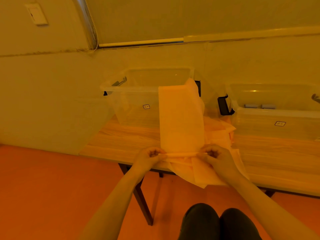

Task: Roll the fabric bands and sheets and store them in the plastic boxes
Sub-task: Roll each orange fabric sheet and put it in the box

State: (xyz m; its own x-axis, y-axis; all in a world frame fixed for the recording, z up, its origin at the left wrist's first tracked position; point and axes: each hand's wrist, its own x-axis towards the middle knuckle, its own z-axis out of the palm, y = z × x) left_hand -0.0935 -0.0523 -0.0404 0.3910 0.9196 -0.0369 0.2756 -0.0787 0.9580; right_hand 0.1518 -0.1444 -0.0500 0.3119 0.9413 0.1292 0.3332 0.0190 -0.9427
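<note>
Head view: the fingers (156,152) of the left hand (150,155) and right hand (215,155) pinch the near edge of a fabric sheet (181,118), starting its roll at the desk (121,137) front. Next, I'd guess, even turns away. Left box (138,104) carries the sheet's far end; right box (277,118) holds two rolls (259,106).

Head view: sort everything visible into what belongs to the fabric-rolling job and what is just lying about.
Part of the job:
- fabric sheet, near edge being rolled, pinched by left hand and right hand
- loose fabric pile
- left plastic box
- right plastic box, two grey rolls inside

Just lying about:
- wall switch plate
- blind cord
</note>
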